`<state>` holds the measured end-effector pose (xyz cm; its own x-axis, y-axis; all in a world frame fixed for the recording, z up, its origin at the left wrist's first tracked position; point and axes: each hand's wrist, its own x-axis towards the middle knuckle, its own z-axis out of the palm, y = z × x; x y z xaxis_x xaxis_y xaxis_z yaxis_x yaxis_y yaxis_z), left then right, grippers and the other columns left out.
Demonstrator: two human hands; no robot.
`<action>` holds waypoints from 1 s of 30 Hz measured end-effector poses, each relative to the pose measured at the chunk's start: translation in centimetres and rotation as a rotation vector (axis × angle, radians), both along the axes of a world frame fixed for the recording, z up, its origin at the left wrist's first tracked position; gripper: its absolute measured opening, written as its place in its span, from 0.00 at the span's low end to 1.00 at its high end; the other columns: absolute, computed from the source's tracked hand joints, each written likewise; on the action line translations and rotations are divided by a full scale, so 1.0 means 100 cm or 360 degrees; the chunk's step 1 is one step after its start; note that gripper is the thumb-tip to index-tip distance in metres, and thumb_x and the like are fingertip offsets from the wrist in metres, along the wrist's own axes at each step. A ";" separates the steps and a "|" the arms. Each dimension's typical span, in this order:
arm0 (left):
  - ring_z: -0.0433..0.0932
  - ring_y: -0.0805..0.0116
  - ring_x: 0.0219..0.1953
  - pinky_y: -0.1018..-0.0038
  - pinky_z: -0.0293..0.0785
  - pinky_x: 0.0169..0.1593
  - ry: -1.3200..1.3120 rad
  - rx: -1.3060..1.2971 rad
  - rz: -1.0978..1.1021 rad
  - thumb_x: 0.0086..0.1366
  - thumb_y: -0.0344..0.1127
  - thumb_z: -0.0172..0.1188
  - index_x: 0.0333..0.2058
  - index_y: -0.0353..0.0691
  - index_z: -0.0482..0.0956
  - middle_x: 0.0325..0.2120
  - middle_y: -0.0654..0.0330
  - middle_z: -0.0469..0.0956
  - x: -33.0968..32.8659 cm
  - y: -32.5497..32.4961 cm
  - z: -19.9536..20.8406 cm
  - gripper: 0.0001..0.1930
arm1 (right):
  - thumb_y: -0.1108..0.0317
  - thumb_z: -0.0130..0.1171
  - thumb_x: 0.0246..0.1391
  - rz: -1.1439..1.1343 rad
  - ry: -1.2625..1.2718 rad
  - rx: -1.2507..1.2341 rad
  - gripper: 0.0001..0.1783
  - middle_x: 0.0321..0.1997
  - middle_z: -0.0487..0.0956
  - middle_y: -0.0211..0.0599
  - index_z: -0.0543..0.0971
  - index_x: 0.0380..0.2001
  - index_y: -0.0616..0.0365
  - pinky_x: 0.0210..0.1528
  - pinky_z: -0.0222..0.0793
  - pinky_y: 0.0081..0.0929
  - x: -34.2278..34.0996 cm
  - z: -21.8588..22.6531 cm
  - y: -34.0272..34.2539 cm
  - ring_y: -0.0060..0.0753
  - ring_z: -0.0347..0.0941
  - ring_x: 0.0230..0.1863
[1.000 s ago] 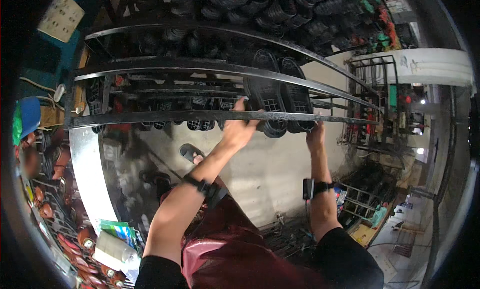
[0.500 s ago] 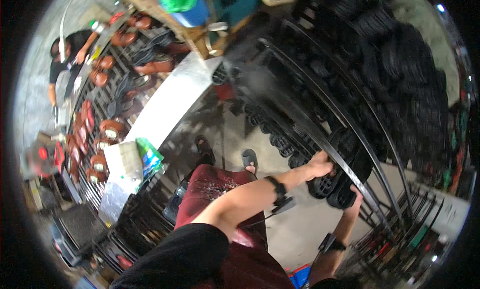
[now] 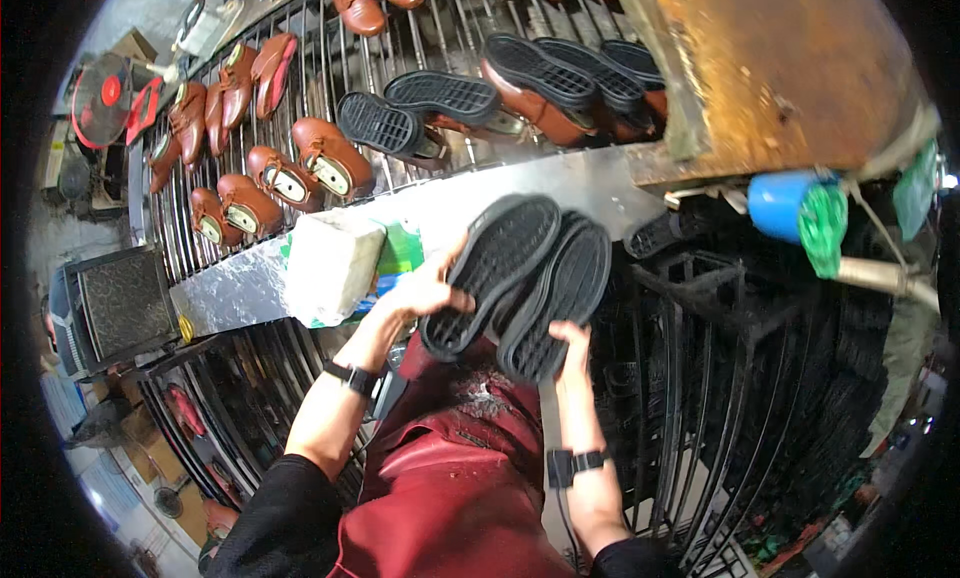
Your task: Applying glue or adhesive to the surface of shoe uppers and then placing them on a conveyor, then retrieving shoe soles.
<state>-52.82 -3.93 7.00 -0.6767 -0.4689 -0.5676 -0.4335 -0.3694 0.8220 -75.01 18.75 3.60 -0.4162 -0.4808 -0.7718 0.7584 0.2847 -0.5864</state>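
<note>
In front of my apron, two black rubber shoe soles are held up side by side, their gridded inner faces toward me. My left hand (image 3: 432,290) grips the left shoe sole (image 3: 510,248) by its outer edge, the thumb lying over the face. The right shoe sole (image 3: 572,278) is in my right hand (image 3: 572,353), thumb on its lower edge. Both soles lean slightly left at the bottom and touch or overlap. Whether more soles lie behind them is hidden.
Beyond the soles runs a pale metal ledge (image 3: 590,183). A barred rack behind it bears brown shoes (image 3: 333,158) and black-soled shoes (image 3: 540,70). A white block (image 3: 335,258) sits on the ledge. At right stand a rusty-topped table (image 3: 790,68) and a black metal rack (image 3: 690,378).
My view has swung left from the black rack to the ledge. Both hands have drawn the soles out of the rack and brought them in front of my body.
</note>
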 end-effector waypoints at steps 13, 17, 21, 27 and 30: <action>0.77 0.41 0.46 0.51 0.76 0.50 -0.0779 -0.1335 0.0052 0.48 0.33 0.75 0.46 0.32 0.73 0.43 0.44 0.77 0.010 -0.047 0.027 0.28 | 0.47 0.87 0.31 0.0415 0.1200 0.1308 0.66 0.73 0.59 0.69 0.62 0.67 0.73 0.73 0.62 0.48 0.042 0.047 -0.221 0.51 0.64 0.72; 0.77 0.43 0.44 0.53 0.77 0.44 -0.0538 -0.1417 0.0095 0.47 0.31 0.73 0.40 0.35 0.72 0.37 0.47 0.74 0.015 -0.038 0.052 0.23 | 0.74 0.76 0.40 -0.0088 0.0901 0.0264 0.25 0.47 0.83 0.37 0.83 0.45 0.65 0.52 0.76 0.34 0.017 0.033 -0.199 0.34 0.80 0.45; 0.76 0.53 0.34 0.62 0.75 0.39 -0.0331 -0.1241 0.0720 0.49 0.31 0.76 0.38 0.36 0.74 0.32 0.54 0.73 0.054 -0.017 0.114 0.21 | 0.76 0.68 0.48 0.0005 0.1066 0.0042 0.28 0.51 0.81 0.39 0.77 0.55 0.69 0.52 0.75 0.34 0.015 0.067 -0.145 0.36 0.78 0.47; 0.59 0.82 0.26 0.78 0.58 0.30 -0.0525 -0.0914 0.1755 0.61 0.37 0.74 0.28 0.38 0.74 0.23 0.74 0.63 0.153 -0.095 0.148 0.16 | 0.66 0.82 0.35 0.1081 0.1216 -0.0529 0.61 0.61 0.76 0.41 0.60 0.72 0.69 0.63 0.71 0.35 0.089 0.174 -0.185 0.37 0.77 0.57; 0.65 0.80 0.25 0.75 0.64 0.31 -0.0286 -0.0946 0.2067 0.65 0.34 0.71 0.37 0.31 0.83 0.21 0.71 0.71 0.228 -0.173 0.091 0.11 | 0.64 0.79 0.32 0.1566 0.1542 -0.0355 0.61 0.63 0.78 0.56 0.62 0.72 0.70 0.68 0.69 0.38 0.172 0.174 -0.291 0.47 0.77 0.63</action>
<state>-30.06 -21.26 16.12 0.4634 -0.8802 -0.1025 -0.1751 -0.2044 0.9631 -57.78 -10.39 21.01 -0.1575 -0.9568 -0.2442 -0.4234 0.2889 -0.8587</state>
